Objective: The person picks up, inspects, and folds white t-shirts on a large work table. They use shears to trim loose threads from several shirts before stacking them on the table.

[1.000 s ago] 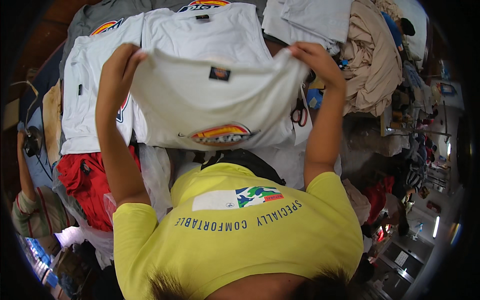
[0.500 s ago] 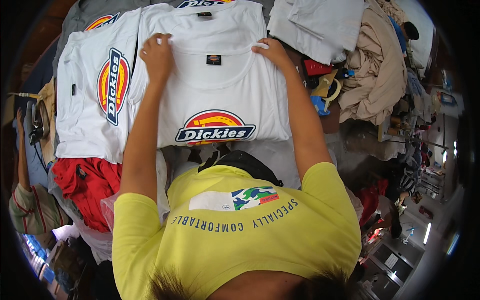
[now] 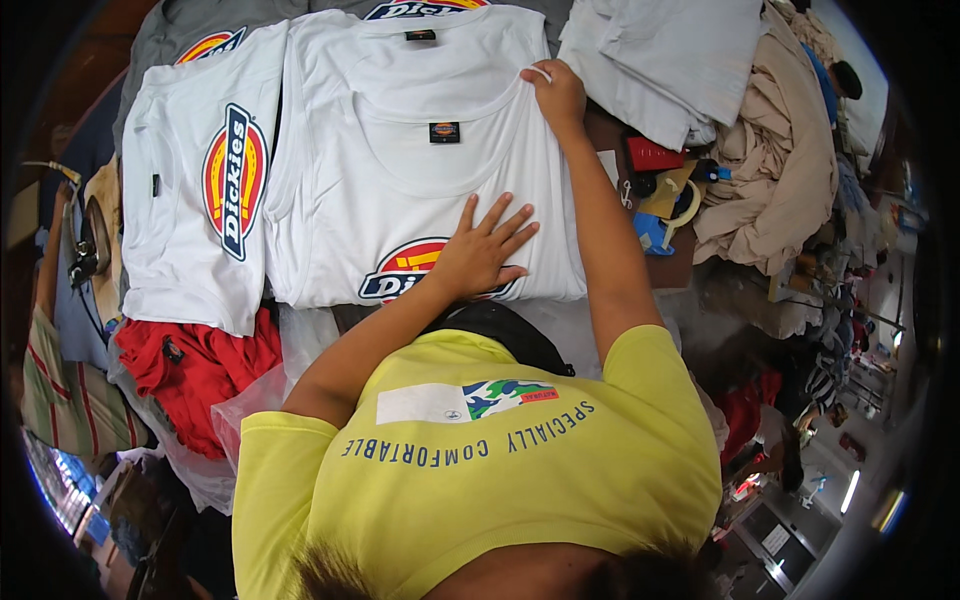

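A white T-shirt (image 3: 420, 190) with a round red, yellow and blue printed emblem lies flat, back side up, on top of a stack of similar shirts. My left hand (image 3: 485, 250) rests flat on its lower part beside the emblem, fingers spread. My right hand (image 3: 555, 92) pinches the shirt's upper right shoulder edge. My yellow T-shirt (image 3: 480, 470) fills the lower part of the view.
Another white T-shirt (image 3: 200, 190) with the same emblem lies to the left, with grey shirts (image 3: 165, 45) behind. A red garment (image 3: 195, 365) and clear plastic bags (image 3: 250, 405) lie lower left. Folded pale fabric (image 3: 680, 55), beige clothes (image 3: 765, 170), a tape roll (image 3: 688, 205) and a red box (image 3: 652, 155) crowd the right.
The white T-shirt, held up in both hands a second ago, now lies flat on the stack. My left hand has let go and moved down onto it, palm flat.
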`<state>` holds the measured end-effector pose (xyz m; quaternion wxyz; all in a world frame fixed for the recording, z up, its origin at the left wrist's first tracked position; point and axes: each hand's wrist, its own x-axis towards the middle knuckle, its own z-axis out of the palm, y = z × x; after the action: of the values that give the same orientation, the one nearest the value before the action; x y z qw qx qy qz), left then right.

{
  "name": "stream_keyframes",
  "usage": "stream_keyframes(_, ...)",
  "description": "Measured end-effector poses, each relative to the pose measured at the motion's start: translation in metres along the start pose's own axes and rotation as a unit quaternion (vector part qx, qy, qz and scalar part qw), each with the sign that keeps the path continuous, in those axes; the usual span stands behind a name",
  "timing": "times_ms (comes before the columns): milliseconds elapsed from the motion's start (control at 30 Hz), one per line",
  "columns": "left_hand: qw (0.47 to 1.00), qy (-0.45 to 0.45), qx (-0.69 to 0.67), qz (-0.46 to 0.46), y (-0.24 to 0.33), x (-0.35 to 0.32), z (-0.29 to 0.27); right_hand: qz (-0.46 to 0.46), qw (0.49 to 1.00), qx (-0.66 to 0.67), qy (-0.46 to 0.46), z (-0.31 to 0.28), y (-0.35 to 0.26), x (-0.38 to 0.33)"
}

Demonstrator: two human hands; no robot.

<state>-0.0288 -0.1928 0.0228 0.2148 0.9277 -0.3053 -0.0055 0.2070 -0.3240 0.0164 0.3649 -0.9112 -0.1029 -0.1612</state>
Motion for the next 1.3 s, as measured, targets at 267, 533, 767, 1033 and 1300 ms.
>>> stream_keyframes(267, 1.000, -0.006, 0.007, -0.004, -0.001, -0.001, -0.002, 0.004, 0.999, -0.038, -0.001, 0.016, 0.005, 0.004)
stream_keyframes(533, 0.972, 0.107, -0.206, 0.035, -0.056, 0.007, -0.023, 0.019, 0.990, -0.008, -0.142, -0.003, 0.006, 0.010)
stream_keyframes(767, 0.926, 0.228, 0.211, -0.215, -0.220, -0.014, -0.107, -0.002, 0.992, 0.047, -0.117, 0.000, 0.008, 0.003)
stream_keyframes(1033, 0.950, 0.130, 0.188, -0.213, -0.256, 0.002, -0.122, -0.062, 0.995, -0.023, -0.076, -0.008, 0.006, -0.007)
stream_keyframes(1300, 0.922, 0.174, 0.286, -0.194, -0.231, 0.007, -0.121, -0.063, 0.990, -0.065, -0.112, -0.012, 0.004, -0.005)
